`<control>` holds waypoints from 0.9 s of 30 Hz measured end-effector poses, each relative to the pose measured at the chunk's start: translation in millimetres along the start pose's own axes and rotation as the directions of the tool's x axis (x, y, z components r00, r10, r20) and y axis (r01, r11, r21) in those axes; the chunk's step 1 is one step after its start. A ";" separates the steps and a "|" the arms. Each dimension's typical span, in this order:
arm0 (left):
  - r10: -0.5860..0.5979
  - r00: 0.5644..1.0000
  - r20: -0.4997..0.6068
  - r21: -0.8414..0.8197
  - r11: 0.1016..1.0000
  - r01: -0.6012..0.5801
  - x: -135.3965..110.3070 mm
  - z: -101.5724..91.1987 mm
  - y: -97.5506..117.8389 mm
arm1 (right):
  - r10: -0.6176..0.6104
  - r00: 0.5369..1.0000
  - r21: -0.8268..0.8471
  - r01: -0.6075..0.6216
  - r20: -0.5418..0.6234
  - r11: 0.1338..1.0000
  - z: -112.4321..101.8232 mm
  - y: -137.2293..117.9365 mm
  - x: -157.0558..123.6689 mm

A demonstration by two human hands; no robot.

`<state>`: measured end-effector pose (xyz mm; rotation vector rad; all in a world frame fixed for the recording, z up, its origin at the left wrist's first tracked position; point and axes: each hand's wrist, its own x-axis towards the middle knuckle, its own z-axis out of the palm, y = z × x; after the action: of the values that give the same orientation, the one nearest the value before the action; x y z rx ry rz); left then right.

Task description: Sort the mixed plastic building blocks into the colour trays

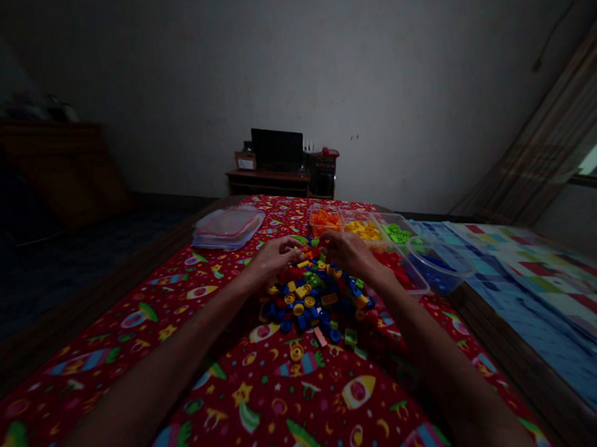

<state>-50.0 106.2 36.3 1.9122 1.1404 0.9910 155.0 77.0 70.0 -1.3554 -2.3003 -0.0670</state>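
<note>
A heap of mixed toy building bricks (307, 293) in blue, yellow, red and green lies on a red patterned cloth (221, 374). Over the far left side of the heap is my left hand (275, 257), its thumb and fingers curved with a gap between them and no brick visible there. My right hand (348, 251) reaches over the far right side, fingers bent down and drawn together. Its fingertips are dark and partly hidden, so what they hold cannot be made out. A pink brick (320, 336) and a yellow round brick (296, 352) lie at the near edge.
Clear tubs hold sorted bricks: orange (325, 219), yellow (363, 231), light green (397, 233), red (395, 266). A round tub (444, 269) holds blue ones. Stacked lids (228, 227) lie at the back left. A patterned bedspread (546, 270) is on the right; a monitor (277, 148) stands behind.
</note>
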 end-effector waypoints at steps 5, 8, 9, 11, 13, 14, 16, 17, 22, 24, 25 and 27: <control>0.091 0.993 -0.079 0.267 0.961 -0.067 2.4 -22.4 -7.8 | 0.233 0.959 -0.139 -0.256 -0.163 0.957 -36.9 47.8 -6.6; 0.073 0.996 -0.051 0.373 0.926 -0.049 4.6 -30.4 -18.2 | 0.414 0.906 -0.237 -0.424 -0.091 0.874 -51.2 72.6 -16.0; 0.055 0.998 -0.029 0.398 0.916 -0.039 5.0 -31.7 -20.5 | 0.456 0.888 -0.276 -0.452 -0.056 0.848 -54.0 77.6 -18.8; 0.016 1.000 0.019 0.440 0.898 -0.022 5.1 -33.1 -23.2 | 0.482 0.875 -0.326 -0.470 -0.046 0.821 -56.8 81.0 -22.2; -0.005 0.999 0.052 0.484 0.875 -0.021 4.9 -34.7 -24.4 | 0.453 0.883 -0.316 -0.467 -0.120 0.826 -56.8 76.0 -21.8; -0.005 0.998 0.059 0.513 0.858 -0.026 4.9 -36.0 -25.1 | 0.426 0.891 -0.294 -0.453 -0.154 0.842 -55.9 71.1 -20.4; -0.001 0.998 0.058 0.579 0.815 -0.033 5.2 -39.6 -27.7 | 0.368 0.917 -0.244 -0.396 -0.154 0.885 -52.0 58.9 -16.1; -0.002 0.998 0.058 0.607 0.794 -0.033 5.6 -41.6 -29.8 | 0.335 0.935 -0.222 -0.353 -0.112 0.909 -49.0 52.6 -13.7; -0.036 0.997 0.067 0.680 0.733 -0.019 6.2 -48.9 -43.3 | 0.181 0.969 -0.172 -0.152 0.166 0.973 -22.3 31.3 -7.8; -0.031 0.999 0.038 0.680 0.733 -0.004 4.7 -49.9 -47.8 | 0.145 0.972 -0.195 -0.109 0.184 0.975 -7.9 28.2 -9.1; -0.034 0.999 0.022 0.675 0.738 0.010 3.6 -50.1 -49.5 | 0.124 0.976 -0.205 -0.086 0.179 0.975 -0.5 27.2 -10.1; -0.080 0.996 -0.026 0.667 0.741 0.077 0.9 -49.7 -51.6 | 0.080 0.981 -0.214 -0.041 0.177 0.976 13.3 24.9 -12.2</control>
<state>-112.5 135.1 16.3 2.3768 1.7289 0.5488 175.9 83.4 48.4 -1.5971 -2.4593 -0.1755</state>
